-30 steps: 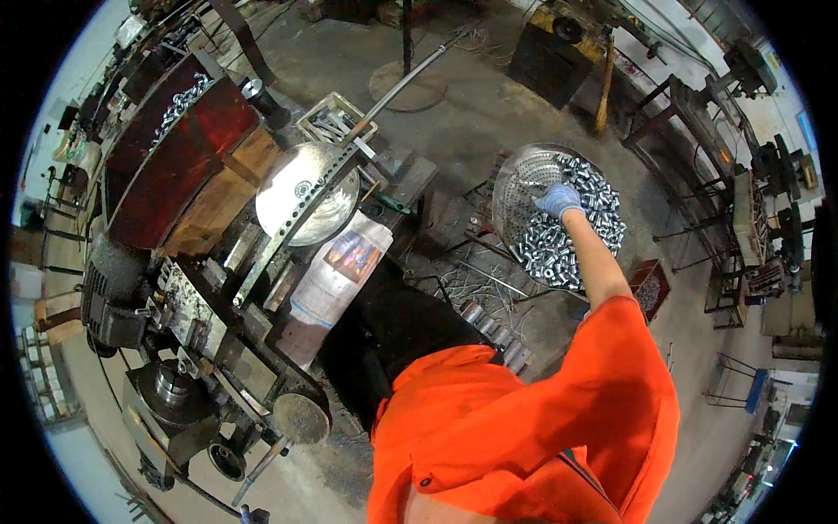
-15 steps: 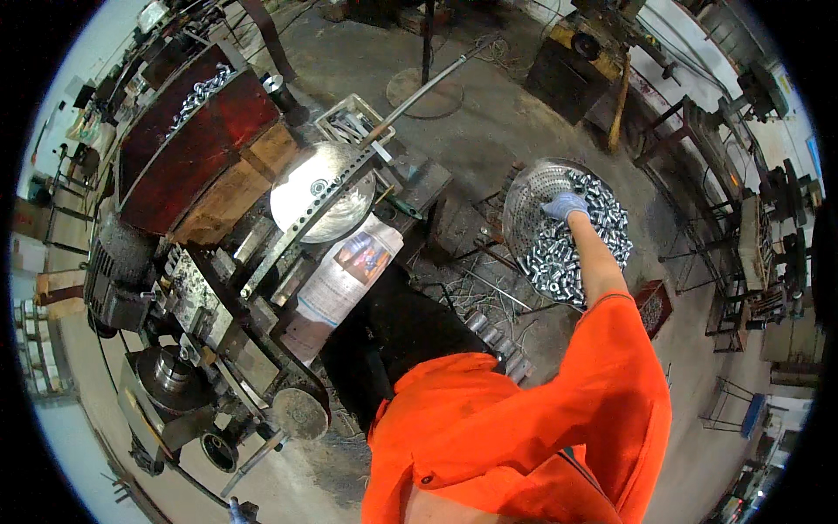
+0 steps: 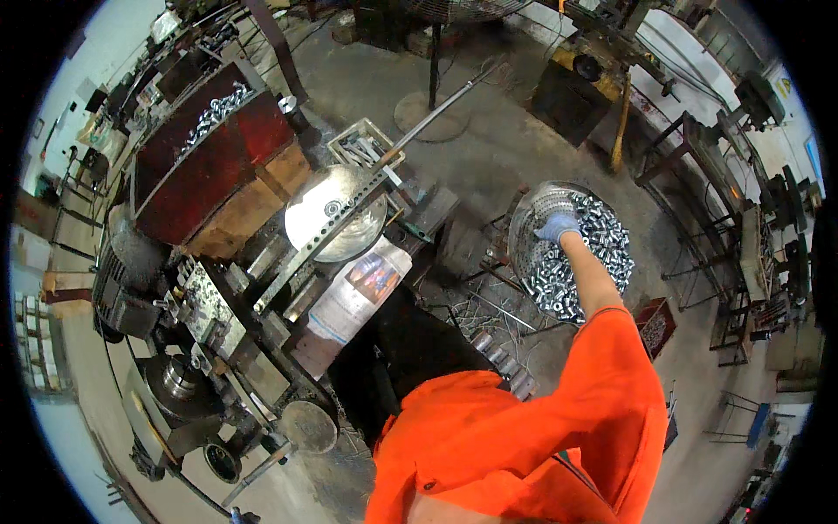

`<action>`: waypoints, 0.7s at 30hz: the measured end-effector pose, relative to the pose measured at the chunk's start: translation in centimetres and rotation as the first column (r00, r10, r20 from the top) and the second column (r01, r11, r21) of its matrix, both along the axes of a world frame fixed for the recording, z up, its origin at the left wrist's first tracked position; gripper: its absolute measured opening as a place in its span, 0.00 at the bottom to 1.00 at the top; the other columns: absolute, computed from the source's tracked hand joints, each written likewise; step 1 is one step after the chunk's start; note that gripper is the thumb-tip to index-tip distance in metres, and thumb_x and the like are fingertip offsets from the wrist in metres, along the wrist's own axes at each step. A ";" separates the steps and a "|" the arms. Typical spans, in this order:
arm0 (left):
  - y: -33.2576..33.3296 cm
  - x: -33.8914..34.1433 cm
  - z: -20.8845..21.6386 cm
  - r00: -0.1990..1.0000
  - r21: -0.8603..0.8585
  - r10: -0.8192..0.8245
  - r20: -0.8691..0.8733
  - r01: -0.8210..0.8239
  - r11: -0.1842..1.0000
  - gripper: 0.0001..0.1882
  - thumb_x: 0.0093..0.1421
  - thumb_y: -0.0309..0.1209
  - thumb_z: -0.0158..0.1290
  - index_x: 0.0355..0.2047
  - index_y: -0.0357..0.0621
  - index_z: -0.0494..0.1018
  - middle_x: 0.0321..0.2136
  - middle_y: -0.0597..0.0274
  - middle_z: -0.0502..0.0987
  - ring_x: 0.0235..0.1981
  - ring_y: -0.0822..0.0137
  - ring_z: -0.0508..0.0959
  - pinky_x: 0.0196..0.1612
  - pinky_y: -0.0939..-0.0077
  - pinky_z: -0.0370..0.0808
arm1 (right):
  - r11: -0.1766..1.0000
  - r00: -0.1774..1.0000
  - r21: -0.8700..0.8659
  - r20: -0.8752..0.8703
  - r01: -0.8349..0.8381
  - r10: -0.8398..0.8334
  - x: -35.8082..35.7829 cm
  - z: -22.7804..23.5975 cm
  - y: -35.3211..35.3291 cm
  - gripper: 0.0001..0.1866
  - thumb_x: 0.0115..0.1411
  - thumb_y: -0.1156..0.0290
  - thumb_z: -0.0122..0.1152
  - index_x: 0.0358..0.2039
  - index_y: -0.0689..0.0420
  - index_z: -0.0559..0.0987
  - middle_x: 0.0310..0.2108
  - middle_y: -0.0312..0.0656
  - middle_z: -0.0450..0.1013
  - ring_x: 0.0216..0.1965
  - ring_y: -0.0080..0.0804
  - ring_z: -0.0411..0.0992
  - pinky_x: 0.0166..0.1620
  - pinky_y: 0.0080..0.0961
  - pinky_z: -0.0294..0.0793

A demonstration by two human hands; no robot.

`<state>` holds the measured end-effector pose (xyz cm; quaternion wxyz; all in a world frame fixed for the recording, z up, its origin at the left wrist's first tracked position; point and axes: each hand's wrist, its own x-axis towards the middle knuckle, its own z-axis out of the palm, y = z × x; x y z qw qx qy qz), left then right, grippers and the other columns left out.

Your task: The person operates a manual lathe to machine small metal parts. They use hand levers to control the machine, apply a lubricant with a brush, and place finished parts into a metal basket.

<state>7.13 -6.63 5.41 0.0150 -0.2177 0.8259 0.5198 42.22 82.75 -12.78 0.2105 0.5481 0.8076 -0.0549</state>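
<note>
My right hand [image 3: 557, 229], in a grey-blue glove, reaches over a round perforated metal tray [image 3: 525, 229]. It is at the edge of a heap of short shiny metal sleeves [image 3: 580, 271] that covers the tray's right and lower part. Its fingers look stretched out toward the bare holes on the left, with no sleeve visible in them. Of my left hand [image 3: 242, 517] only a small gloved bit shows at the bottom edge, near a machine's lever [image 3: 259, 472]; its fingers are cut off from view.
Left of me stands a machine with a shiny round disc [image 3: 327, 205], a perforated bar [image 3: 325, 236] across it and a printed paper sheet [image 3: 353, 293] beside it. Behind are a red bin [image 3: 218, 179] of metal parts and a small crate [image 3: 362, 140]. A red box [image 3: 655, 327] sits right of the tray.
The whole view has shifted a little, so the machine and tray appear lower. My right hand has moved slightly left over the tray, toward its bare part.
</note>
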 end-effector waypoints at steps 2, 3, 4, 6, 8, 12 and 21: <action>-0.3 0.4 0.4 1.000 -0.043 -0.022 -0.004 0.022 0.999 0.16 0.57 0.37 0.55 0.32 0.32 0.74 0.18 0.53 0.74 0.18 0.64 0.72 0.25 0.72 0.71 | 0.999 1.000 -0.038 0.007 0.031 -0.030 -0.8 0.6 -0.4 0.34 0.45 0.42 0.57 0.46 0.55 0.76 0.51 0.48 0.69 0.53 0.45 0.67 0.55 0.37 0.64; -1.3 0.0 -0.3 1.000 -0.028 -0.027 -0.009 0.027 0.999 0.16 0.57 0.37 0.55 0.33 0.32 0.74 0.19 0.53 0.74 0.18 0.64 0.72 0.25 0.72 0.72 | 0.997 0.997 -0.015 -0.010 0.076 -0.076 -0.8 0.6 -0.8 0.32 0.45 0.44 0.57 0.47 0.53 0.76 0.51 0.46 0.69 0.53 0.44 0.67 0.54 0.39 0.65; -2.1 -0.3 -1.0 0.999 -0.013 -0.031 -0.014 0.031 0.999 0.17 0.57 0.37 0.55 0.33 0.32 0.74 0.19 0.52 0.74 0.18 0.63 0.72 0.25 0.72 0.73 | 0.995 0.995 -0.029 -0.002 0.100 -0.100 -0.8 1.0 -1.1 0.32 0.46 0.44 0.57 0.47 0.53 0.76 0.51 0.46 0.69 0.53 0.44 0.67 0.54 0.39 0.65; -1.9 -0.4 -1.3 0.999 0.001 0.009 -0.039 -0.009 1.000 0.18 0.56 0.39 0.56 0.33 0.31 0.73 0.20 0.51 0.74 0.19 0.63 0.73 0.26 0.70 0.74 | 0.988 0.990 -0.058 0.013 0.143 -0.143 -2.0 3.8 -2.8 0.32 0.46 0.44 0.57 0.47 0.53 0.76 0.51 0.46 0.69 0.53 0.43 0.67 0.54 0.40 0.65; -0.6 -0.1 -0.7 0.998 -0.018 0.022 -0.056 -0.023 1.000 0.18 0.56 0.39 0.56 0.32 0.31 0.73 0.20 0.51 0.74 0.20 0.62 0.73 0.26 0.70 0.74 | 0.992 0.992 0.013 0.024 0.125 -0.125 -1.7 2.7 -2.9 0.30 0.47 0.45 0.57 0.45 0.53 0.78 0.49 0.45 0.71 0.52 0.43 0.69 0.53 0.41 0.66; -2.9 -0.9 -1.4 0.999 -0.104 -0.039 0.035 0.042 0.994 0.19 0.56 0.41 0.56 0.32 0.33 0.73 0.21 0.51 0.74 0.23 0.61 0.74 0.30 0.68 0.73 | 0.995 0.998 0.074 0.008 0.062 -0.062 -1.5 2.1 -2.9 0.28 0.48 0.45 0.55 0.42 0.54 0.79 0.47 0.46 0.72 0.49 0.44 0.70 0.52 0.40 0.67; 8.0 1.3 7.4 0.859 -0.560 -0.459 -0.226 0.270 0.783 0.22 0.58 0.42 0.54 0.42 0.32 0.72 0.30 0.50 0.77 0.30 0.61 0.75 0.37 0.68 0.72 | 0.998 0.914 0.064 -0.404 -0.005 0.030 -4.6 7.1 -11.3 0.30 0.49 0.40 0.53 0.30 0.57 0.82 0.30 0.49 0.76 0.33 0.48 0.75 0.40 0.34 0.73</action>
